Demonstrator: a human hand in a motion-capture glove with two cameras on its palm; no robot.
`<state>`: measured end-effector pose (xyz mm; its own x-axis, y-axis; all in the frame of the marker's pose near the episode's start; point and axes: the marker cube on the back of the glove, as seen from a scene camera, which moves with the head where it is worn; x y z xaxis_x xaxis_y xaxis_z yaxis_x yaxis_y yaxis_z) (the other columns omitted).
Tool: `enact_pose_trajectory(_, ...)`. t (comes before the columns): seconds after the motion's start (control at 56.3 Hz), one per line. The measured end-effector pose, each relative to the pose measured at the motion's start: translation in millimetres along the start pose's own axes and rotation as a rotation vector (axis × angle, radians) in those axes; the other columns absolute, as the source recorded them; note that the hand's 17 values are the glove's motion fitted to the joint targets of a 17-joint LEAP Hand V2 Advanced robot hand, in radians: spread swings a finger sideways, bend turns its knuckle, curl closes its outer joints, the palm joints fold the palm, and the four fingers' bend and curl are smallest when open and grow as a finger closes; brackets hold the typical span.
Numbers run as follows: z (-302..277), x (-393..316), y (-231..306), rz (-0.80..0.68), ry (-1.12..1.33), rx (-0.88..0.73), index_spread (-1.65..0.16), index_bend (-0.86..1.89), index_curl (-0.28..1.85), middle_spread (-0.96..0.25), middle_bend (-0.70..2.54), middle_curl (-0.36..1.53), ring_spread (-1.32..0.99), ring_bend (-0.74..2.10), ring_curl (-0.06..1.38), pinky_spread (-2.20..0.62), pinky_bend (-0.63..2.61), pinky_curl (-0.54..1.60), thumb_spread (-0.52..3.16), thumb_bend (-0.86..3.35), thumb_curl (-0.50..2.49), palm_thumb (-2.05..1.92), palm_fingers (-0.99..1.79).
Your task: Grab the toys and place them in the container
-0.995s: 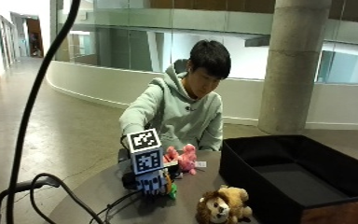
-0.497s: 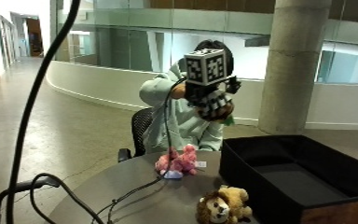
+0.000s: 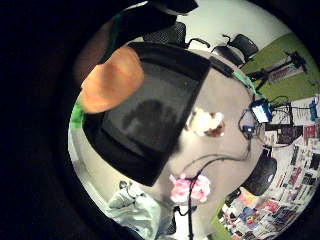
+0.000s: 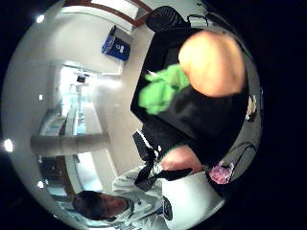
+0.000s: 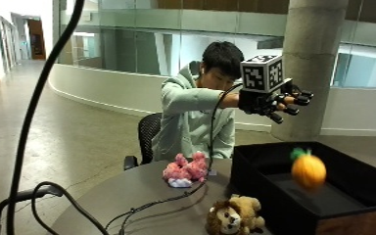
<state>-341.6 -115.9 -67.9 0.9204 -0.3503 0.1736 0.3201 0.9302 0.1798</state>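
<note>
While the orange toy [image 5: 308, 171] falls, the hand [image 5: 274, 102] (fingers spread) holds nothing.

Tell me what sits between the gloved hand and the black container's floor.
In the outside view, the orange toy is in mid-air under the open gloved right hand, above the floor of the black container; nothing else lies between.

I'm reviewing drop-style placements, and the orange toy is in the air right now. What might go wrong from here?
1. The orange toy is falling over the black container, released from the open right hand well above it; it may bounce out.
2. The lion toy and pink toy lie on the table beside a black cable, which the hand might snag when reaching for them.
</note>
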Motion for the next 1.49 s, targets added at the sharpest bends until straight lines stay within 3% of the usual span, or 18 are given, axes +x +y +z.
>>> enact_pose_trajectory(0.178, -10, 63, 13, 0.067, -0.084, 0.075, -0.25, 0.07, 0.39, 0.00, 0.12, 0.38, -0.04, 0.19, 0.30, -0.01, 0.84, 0.39, 1.08, -0.06, 0.47, -0.06, -0.41)
enact_pose_trajectory(0.338, -2, 133, 26, 0.127, -0.110, 0.077, -0.26, 0.11, 0.33, 0.00, 0.11, 0.33, -0.03, 0.15, 0.27, 0.02, 0.72, 0.34, 1.20, -0.06, 0.37, -0.09, -0.30)
enact_pose_trajectory(0.515, 55, 202, 25, 0.205, -0.076, 0.007, -0.27, 0.13, 0.31, -0.01, 0.13, 0.30, -0.03, 0.14, 0.24, 0.03, 0.66, 0.33, 1.34, -0.03, 0.31, -0.04, -0.25)
enact_pose_trajectory(0.728, 122, 229, 19, 0.224, -0.096, -0.136, -0.29, 0.16, 0.30, -0.04, 0.13, 0.27, -0.04, 0.12, 0.21, 0.01, 0.57, 0.31, 1.49, -0.03, 0.24, -0.06, -0.25)
enact_pose_trajectory(0.853, 154, 237, 20, 0.196, 0.009, -0.245, -0.31, 0.22, 0.33, -0.08, 0.17, 0.28, -0.05, 0.09, 0.17, 0.01, 0.50, 0.30, 1.56, -0.02, 0.20, -0.05, -0.17)
enact_pose_trajectory(1.013, 167, 239, 26, 0.155, 0.073, -0.191, -0.30, 0.44, 0.42, -0.08, 0.36, 0.35, -0.06, 0.03, 0.09, 0.01, 0.40, 0.29, 1.50, 0.00, 0.22, 0.02, -0.01)
enact_pose_trajectory(1.066, 171, 238, 32, 0.148, 0.116, -0.189, -0.27, 0.59, 0.46, -0.08, 0.52, 0.40, -0.05, 0.01, 0.04, 0.03, 0.40, 0.28, 1.47, 0.03, 0.25, 0.10, 0.19)
enact_pose_trajectory(1.155, 173, 238, 39, 0.153, 0.172, -0.172, -0.23, 0.61, 0.48, -0.08, 0.58, 0.42, -0.02, 0.16, 0.03, 0.04, 0.58, 0.31, 1.46, 0.09, 0.29, 0.25, 0.38)
enact_pose_trajectory(1.315, 175, 239, 53, 0.158, 0.210, -0.167, -0.20, 0.41, 0.50, -0.12, 0.58, 0.46, -0.13, 0.66, 0.17, -0.05, 0.69, 0.36, 1.40, 0.24, 0.43, 0.61, 0.71)
enact_pose_trajectory(1.439, 176, 237, 61, 0.153, 0.222, -0.163, -0.23, 0.40, 0.55, -0.18, 0.68, 0.53, -0.25, 0.86, 0.26, -0.19, 0.74, 0.38, 1.19, 0.27, 0.54, 0.76, 0.85)
enact_pose_trajectory(1.492, 175, 237, 63, 0.155, 0.225, -0.161, -0.25, 0.41, 0.57, -0.21, 0.76, 0.56, -0.28, 0.99, 0.30, -0.24, 0.81, 0.41, 1.10, 0.25, 0.58, 0.77, 1.09)
